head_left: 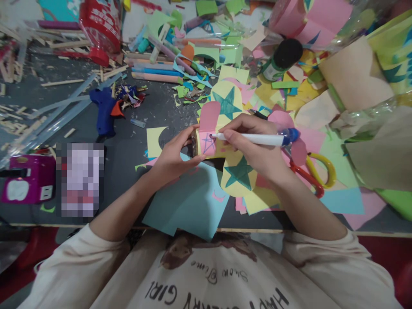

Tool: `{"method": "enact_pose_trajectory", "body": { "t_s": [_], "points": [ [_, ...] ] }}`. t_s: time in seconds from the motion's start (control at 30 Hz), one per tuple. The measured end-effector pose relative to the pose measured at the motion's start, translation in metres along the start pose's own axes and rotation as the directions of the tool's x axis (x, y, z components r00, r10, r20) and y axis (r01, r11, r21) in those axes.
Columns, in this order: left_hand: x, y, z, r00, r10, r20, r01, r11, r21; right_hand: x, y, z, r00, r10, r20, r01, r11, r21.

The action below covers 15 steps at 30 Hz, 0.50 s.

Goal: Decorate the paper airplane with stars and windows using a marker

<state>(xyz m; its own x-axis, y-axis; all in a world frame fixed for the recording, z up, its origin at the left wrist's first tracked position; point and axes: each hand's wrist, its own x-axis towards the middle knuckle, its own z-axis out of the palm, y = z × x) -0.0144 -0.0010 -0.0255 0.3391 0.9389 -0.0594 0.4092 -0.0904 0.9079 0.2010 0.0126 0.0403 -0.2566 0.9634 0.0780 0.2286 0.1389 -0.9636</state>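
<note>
My right hand (249, 137) grips a white marker pen (262, 139) with a blue end, its tip on a pink paper piece (209, 143). A star outline in blue-purple shows on that pink paper, and a pink flap stands above it. My left hand (175, 156) holds the edge of the small paper-covered piece, thumb below and fingers above. Yellow paper with a coloured green star (238, 172) lies under my right wrist. Another green star (226, 103) on yellow paper is just beyond. Light blue paper (189, 201) lies below my left hand.
Left are a blue glue gun (104, 111), a blurred-out rectangle (80, 180) and a purple box (28, 178). Scissors (317, 171) with red and yellow handles lie right. A red bottle (100, 30), a black-capped jar (281, 60), several markers (157, 73) and paper scraps crowd the back.
</note>
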Motion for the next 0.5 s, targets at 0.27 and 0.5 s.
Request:
{"method": "enact_pose_trajectory", "body": {
  "t_s": [0.27,0.5],
  "points": [
    [0.0004,0.0011,-0.0001,1.0,0.017,-0.002,-0.017,0.999,-0.028,-0.0022,0.0031,0.002,1.0,-0.007,0.008,0.008,0.999,-0.053],
    [-0.0002,-0.0025,0.0,1.0,0.004,0.001,-0.004,1.0,0.024,-0.0004,0.0025,0.0031,0.999,0.004,-0.04,-0.003,0.999,0.034]
  ]
}}
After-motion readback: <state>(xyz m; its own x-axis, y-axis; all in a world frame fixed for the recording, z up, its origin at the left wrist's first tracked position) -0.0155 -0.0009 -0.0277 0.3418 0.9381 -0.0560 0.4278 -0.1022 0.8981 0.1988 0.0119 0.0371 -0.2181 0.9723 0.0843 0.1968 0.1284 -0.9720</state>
